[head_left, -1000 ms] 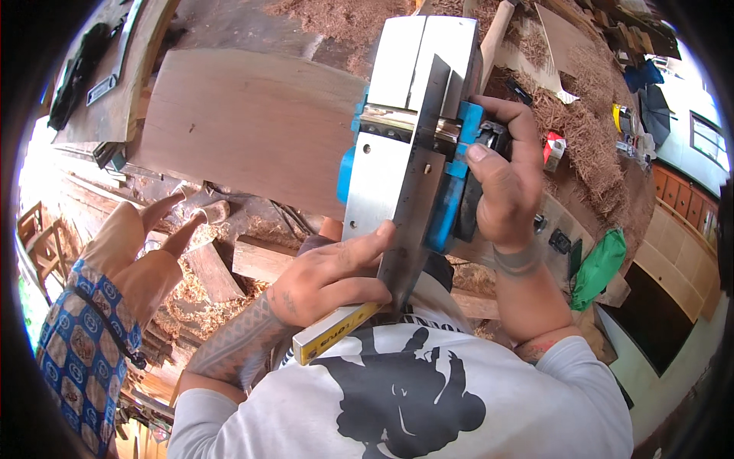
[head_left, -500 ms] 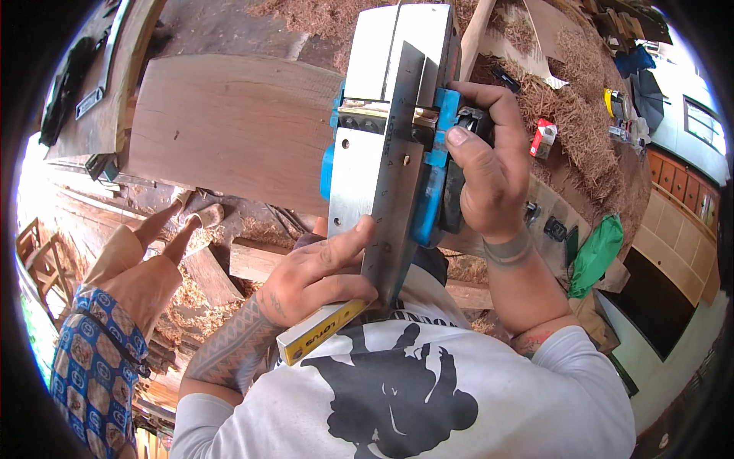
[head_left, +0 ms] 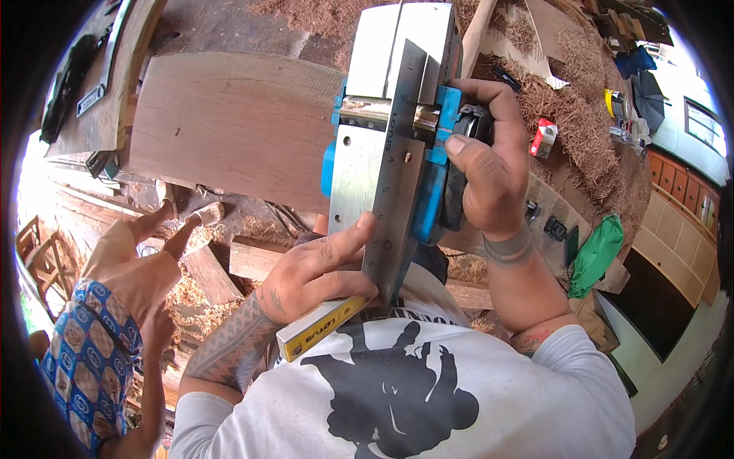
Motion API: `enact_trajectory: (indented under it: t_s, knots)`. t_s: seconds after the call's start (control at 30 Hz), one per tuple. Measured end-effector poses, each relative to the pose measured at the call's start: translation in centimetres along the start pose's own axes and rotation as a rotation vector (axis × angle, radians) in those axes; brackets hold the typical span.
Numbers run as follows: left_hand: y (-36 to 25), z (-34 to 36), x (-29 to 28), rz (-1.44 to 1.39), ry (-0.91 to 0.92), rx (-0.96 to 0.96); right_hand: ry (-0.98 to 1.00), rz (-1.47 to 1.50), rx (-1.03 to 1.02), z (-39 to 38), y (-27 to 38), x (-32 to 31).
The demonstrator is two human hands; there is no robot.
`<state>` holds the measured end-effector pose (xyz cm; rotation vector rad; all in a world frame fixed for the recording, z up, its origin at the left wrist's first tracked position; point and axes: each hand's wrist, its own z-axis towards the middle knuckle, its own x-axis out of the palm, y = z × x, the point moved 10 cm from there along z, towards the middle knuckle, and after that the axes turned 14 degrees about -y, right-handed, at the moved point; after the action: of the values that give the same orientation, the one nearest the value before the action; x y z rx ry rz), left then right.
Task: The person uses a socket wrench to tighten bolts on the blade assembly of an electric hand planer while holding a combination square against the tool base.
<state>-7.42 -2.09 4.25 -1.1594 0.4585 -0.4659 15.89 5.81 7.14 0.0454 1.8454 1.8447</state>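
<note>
An electric planer (head_left: 352, 176) with a blue body and silver sole is held upside down before my chest. My left hand (head_left: 317, 271) is closed on a try square (head_left: 321, 329) with a yellow-and-silver stock, its steel blade standing along the planer's sole across the cutter slot. The left index finger lies on the sole beside the blade. My right hand (head_left: 489, 161) is wrapped around the planer's right side at a black part, thumb on the blue housing. Below the planer, part of its body is hidden by my hands and shirt.
A wide board (head_left: 222, 130) lies behind the planer. Wood shavings (head_left: 581, 115), a red-and-white box (head_left: 544, 138) and a green bag (head_left: 596, 256) are at right. A co-worker (head_left: 99, 352) in a blue patterned shirt is at left. A workbench (head_left: 99, 130) stands upper left.
The planer, square and both my hands have shifted left and slightly upward in view, mostly in the first half second. The co-worker's arm has come into view at lower left.
</note>
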Motion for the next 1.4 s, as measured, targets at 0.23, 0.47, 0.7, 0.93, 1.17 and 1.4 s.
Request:
enact_trajectory:
  t_s: [0.23,0.47,0.7,0.93,1.17,1.4]
  knots:
    - [0.2,-0.1,0.0,-0.015,-0.004,-0.039,-0.016,0.021,0.015,0.1,-0.2,-0.2]
    - [0.5,-0.4,-0.1,-0.004,0.009,-0.032,-0.049,0.003,-0.031,0.2,0.0,-0.2]
    - [0.8,-0.8,0.0,0.006,0.018,-0.102,-0.058,0.085,0.032,-0.1,-0.2,0.1]
    - [0.7,-0.7,0.0,0.017,0.021,-0.119,-0.070,0.020,-0.025,0.1,-0.3,-0.3]
    - [0.8,-0.9,0.3,0.019,0.006,-0.105,-0.057,0.028,-0.020,0.1,-0.5,-0.2]
    - [1.1,-1.4,0.2,-0.009,0.007,-0.155,0.036,-0.051,-0.042,-0.4,0.5,0.3]
